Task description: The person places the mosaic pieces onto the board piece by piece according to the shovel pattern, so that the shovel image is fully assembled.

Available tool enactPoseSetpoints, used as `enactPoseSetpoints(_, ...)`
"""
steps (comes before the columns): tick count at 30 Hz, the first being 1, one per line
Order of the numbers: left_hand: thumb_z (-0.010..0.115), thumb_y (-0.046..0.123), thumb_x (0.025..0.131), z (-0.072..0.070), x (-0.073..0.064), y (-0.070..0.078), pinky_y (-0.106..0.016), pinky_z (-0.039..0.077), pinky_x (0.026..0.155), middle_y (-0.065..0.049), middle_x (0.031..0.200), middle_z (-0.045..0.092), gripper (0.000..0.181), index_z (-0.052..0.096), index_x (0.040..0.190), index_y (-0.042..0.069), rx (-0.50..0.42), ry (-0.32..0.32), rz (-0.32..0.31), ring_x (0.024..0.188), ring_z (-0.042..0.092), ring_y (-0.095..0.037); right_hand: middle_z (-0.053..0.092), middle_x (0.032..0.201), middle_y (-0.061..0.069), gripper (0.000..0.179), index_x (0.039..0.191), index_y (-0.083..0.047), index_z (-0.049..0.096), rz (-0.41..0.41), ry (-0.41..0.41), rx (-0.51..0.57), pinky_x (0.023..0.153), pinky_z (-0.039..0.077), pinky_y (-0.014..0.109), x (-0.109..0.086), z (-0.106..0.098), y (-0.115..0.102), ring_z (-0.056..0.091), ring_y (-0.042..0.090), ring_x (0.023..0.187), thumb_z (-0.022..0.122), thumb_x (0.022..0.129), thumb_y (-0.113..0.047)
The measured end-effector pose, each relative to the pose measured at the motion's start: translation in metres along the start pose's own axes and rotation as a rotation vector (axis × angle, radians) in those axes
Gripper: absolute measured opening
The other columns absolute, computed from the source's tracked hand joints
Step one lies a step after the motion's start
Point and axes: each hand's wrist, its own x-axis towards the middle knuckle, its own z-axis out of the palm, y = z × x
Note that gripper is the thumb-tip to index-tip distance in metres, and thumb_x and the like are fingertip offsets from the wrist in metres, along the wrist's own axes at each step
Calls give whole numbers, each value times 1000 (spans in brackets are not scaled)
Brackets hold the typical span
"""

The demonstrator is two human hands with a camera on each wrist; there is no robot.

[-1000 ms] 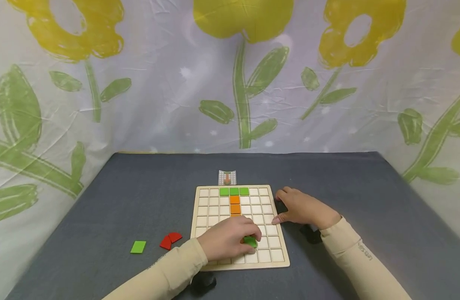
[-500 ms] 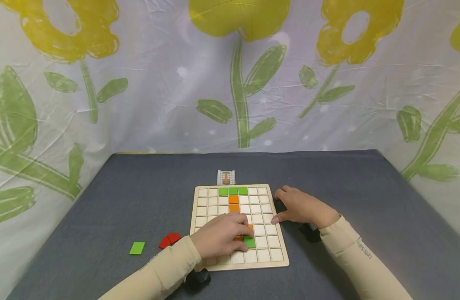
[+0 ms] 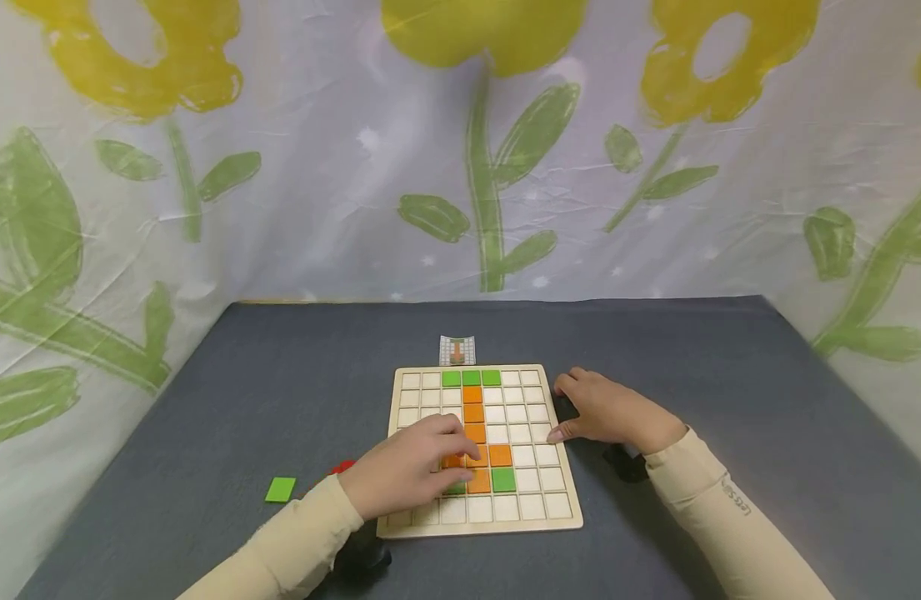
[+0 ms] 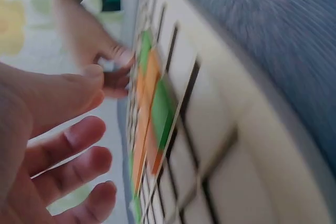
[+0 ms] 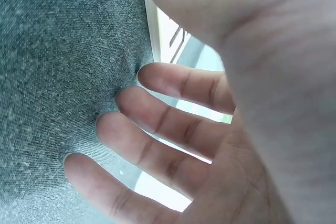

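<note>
A pale wooden grid board (image 3: 520,526) lies on the dark cloth. Three green tiles (image 3: 471,377) line its far row, and a column of orange tiles (image 3: 473,412) runs down from them. Near the column's lower end, a green tile (image 3: 503,479) sits beneath an orange tile (image 3: 500,455). My left hand (image 3: 403,471) hovers over the board's left half, fingers loosely bent, covering some cells; the left wrist view shows nothing between thumb and fingers. At the board's right edge rests my right hand (image 3: 610,410), thumb on the rim, other fingertips (image 5: 155,77) down on the cloth.
A loose green tile (image 3: 280,489) lies on the cloth to the left. Red pieces (image 3: 343,467) show partly behind the left forearm. A small pattern card (image 3: 457,351) lies just beyond the board's far edge. A flower-printed curtain (image 3: 317,167) hangs behind the table.
My left hand has let go of the green tile, which now lies flat in its cell, and has drawn back leftwards. The right hand has stayed at the board's edge.
</note>
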Motion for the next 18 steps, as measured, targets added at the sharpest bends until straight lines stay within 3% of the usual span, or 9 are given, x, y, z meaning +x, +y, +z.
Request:
enactPoseSetpoints(5,71,25,88,-24,-31,-13,-19,44,67,7,97,60,18,71,105,20,-24,59,-110,77,53,-12,53,116,11,69,122,-6,55,-5,-3,2,88,48,43,0,-2,-2,54,27,107,71,76,-54)
enactPoseSetpoints(10,73,23,86,-42,-59,-23,-19,46,65,9,95,58,21,69,107,20,2,79,-190,75,53,-1,54,116,11,69,122,-6,55,3,-1,11,87,48,43,0,0,0,55,27,107,73,76,-54)
enactPoseSetpoints(18,77,29,81,-67,-113,-40,-20,44,65,10,101,54,41,64,119,20,12,3,-301,76,50,-4,54,115,11,73,121,-5,55,-1,9,2,87,48,45,4,2,1,55,28,106,72,73,-58)
